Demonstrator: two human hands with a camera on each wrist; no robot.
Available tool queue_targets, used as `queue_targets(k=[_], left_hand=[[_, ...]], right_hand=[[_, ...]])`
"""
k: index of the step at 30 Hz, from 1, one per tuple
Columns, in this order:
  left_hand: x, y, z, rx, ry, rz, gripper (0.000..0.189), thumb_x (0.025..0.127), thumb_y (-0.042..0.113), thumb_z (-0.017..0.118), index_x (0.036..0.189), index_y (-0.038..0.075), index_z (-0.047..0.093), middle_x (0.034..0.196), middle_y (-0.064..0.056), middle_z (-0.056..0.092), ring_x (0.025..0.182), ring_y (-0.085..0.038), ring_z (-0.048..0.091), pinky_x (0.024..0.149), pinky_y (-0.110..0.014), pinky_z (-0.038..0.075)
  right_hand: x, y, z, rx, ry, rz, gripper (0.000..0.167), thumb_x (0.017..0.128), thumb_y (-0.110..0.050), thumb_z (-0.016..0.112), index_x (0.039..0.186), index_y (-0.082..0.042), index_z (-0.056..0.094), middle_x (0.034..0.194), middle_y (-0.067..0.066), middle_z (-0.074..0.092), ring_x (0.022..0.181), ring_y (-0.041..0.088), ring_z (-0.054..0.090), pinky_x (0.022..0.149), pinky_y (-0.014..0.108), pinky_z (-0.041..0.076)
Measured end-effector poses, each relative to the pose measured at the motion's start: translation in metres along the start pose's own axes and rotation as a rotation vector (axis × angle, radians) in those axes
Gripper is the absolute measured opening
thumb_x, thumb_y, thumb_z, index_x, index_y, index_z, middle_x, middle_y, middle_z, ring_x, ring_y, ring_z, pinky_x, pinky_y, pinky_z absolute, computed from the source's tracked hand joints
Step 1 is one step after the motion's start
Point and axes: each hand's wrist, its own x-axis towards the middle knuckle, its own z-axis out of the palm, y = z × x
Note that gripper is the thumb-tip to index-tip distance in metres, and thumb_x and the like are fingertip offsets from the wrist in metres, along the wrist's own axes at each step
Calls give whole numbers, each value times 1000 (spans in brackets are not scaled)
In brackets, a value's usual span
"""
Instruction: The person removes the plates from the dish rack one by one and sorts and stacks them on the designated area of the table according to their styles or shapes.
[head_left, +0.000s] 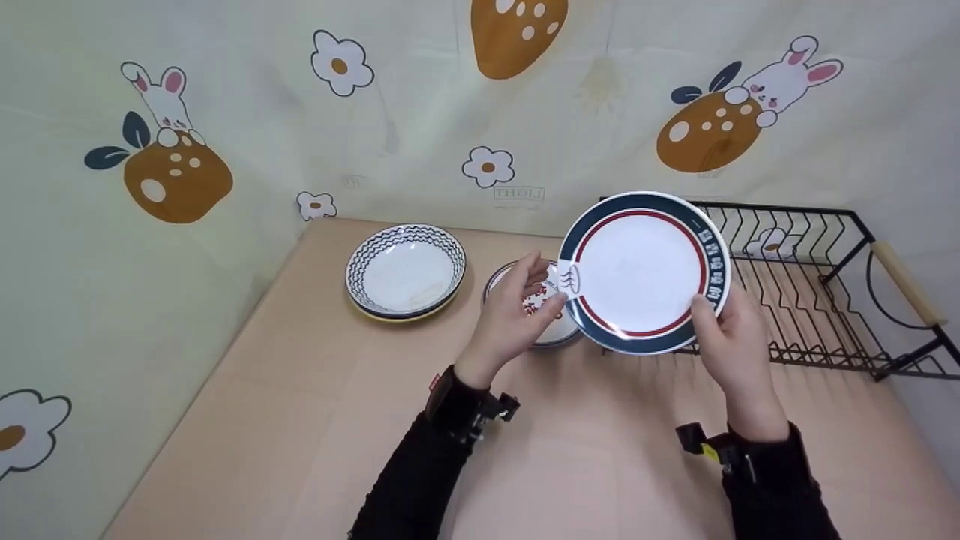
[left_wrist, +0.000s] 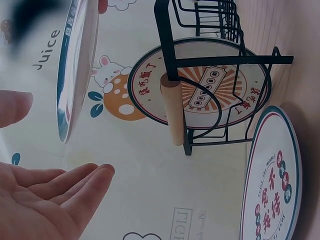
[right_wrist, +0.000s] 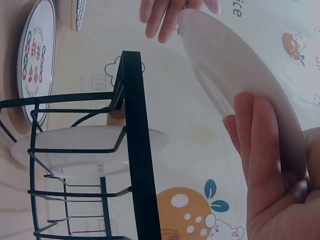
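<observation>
My right hand (head_left: 735, 345) grips the right edge of a white plate (head_left: 641, 270) with a dark teal rim and red ring, thumb on its face and fingers behind it. The plate is held up off the table, its face tilted toward the head camera. At its left edge is my left hand (head_left: 510, 315), fingers extended; in the left wrist view the thumb (left_wrist: 15, 107) and fingers stand apart from the plate. Beneath the left hand lies a plate with red characters (head_left: 553, 336), partly covered in the head view.
Behind the held plate stands a black wire dish rack (head_left: 780, 207) with a wooden handle (head_left: 907, 281). A sunburst-patterned plate (left_wrist: 220, 87) stands upright in it. Left on the table is a wavy-patterned dish (head_left: 405, 270) stacked on a yellow-edged one. A printed curtain hangs behind.
</observation>
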Motion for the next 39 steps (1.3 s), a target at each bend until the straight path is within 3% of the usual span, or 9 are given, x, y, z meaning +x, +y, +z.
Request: queue_targets(k=[11,20,27,35,39], left_hand=[[0,-1,0,-90,23,-15,41,94,10,65,129,-7,55,105,-15,67,95,-19,67,82,-29,57],[0,-2,-3,-150,110,-98,20,92,5,68,109,-6,67,84,-10,69,66,-14,63,54,-25,55],[0,-4,-6,-222,129,-141,9,89,-1,68,95,-7,68,75,-10,68,58,-15,61,53,-32,56],[1,-4,-9,-305,101,-215,13,90,-3,65,99,-12,66,79,-15,69,61,-13,65,55,-31,59],[1,-3,-12,-317,101,-231,14,90,-3,64,100,-13,66,80,-17,69,63,-13,65,55,-32,59]], right_hand=[[-1,1,9,60,-106,-7,36,99,2,48,134,10,51,107,23,68,81,6,65,70,14,54],[-2,2,10,76,-150,-16,38,99,2,49,137,10,48,105,23,67,79,8,66,67,16,55],[-1,3,11,106,-192,-12,39,99,4,49,137,10,48,104,21,67,78,10,66,66,18,56],[-1,3,12,154,-215,15,40,96,9,51,136,14,47,108,26,66,83,9,67,69,20,57],[0,3,11,182,-227,-10,38,96,9,52,133,15,48,104,27,66,80,11,68,66,21,57]])
